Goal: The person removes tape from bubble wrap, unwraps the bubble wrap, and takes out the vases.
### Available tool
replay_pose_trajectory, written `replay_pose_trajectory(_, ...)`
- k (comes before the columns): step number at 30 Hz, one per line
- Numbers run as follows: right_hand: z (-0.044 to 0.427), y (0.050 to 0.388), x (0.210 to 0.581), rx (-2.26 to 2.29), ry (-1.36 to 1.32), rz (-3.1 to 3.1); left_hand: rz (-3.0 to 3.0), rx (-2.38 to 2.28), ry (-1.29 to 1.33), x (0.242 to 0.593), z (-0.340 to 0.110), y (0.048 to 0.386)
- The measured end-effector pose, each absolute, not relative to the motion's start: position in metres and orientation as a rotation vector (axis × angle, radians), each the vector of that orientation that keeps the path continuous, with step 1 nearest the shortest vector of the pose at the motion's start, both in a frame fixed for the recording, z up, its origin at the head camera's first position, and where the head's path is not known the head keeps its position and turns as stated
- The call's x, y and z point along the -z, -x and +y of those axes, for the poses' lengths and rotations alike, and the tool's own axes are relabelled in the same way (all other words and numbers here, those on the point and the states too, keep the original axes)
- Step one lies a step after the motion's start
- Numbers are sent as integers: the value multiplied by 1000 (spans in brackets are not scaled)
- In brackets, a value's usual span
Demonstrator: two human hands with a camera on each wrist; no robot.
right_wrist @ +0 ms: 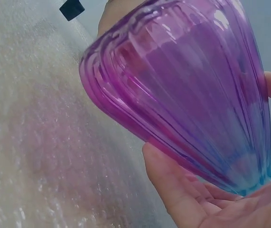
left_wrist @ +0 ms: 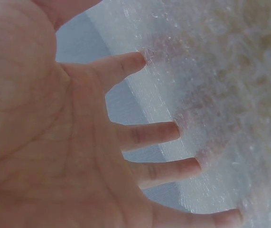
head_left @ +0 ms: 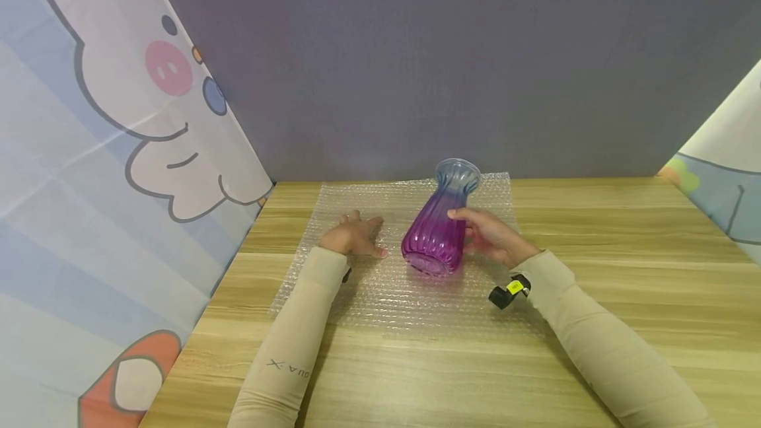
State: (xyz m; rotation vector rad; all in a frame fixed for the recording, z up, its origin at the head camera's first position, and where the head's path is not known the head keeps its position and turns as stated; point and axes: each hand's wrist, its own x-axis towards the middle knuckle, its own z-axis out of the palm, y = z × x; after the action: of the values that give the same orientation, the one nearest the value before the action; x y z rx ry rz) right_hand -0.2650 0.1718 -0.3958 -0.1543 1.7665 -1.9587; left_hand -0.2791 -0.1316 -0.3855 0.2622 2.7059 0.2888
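Observation:
A ribbed glass vase [head_left: 436, 230], purple at the base and fading to blue at its flared rim, is in my right hand [head_left: 490, 236]. The thumb lies on its near side, and the other fingers curl behind it. It tilts with its base toward me; in the right wrist view the vase [right_wrist: 187, 90] appears raised off the sheet. Under it a clear bubble wrap sheet [head_left: 380, 309] is spread on the table. My left hand [head_left: 353, 235], fingers spread, touches the left part of the sheet with its fingertips, as the left wrist view shows on the bubble wrap [left_wrist: 230, 95].
The wooden table [head_left: 624, 249] reaches past the sheet on both sides. A grey wall panel [head_left: 452, 65] rises at its back edge. A cartoon-printed curtain [head_left: 77, 230] hangs along the left, with another printed cloth [head_left: 725, 177] on the right.

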Motion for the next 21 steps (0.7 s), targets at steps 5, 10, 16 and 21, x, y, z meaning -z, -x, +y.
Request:
replay_pose_trajectory(5, 173, 266, 397, 1980, 159, 1740, 2709, -275, -273, 385, -130, 280)
replay_pose_trajectory(10, 175, 266, 397, 2024, 178, 1696, 2709, -271, -268, 385, -130, 280)
replay_pose_trajectory(16, 177, 265, 395, 2101, 200, 1598, 2711, -261, -270, 385, -131, 281)
replay_pose_trajectory(21, 179, 267, 395, 2157, 245, 1502, 2716, -253, -278, 385, -131, 281)
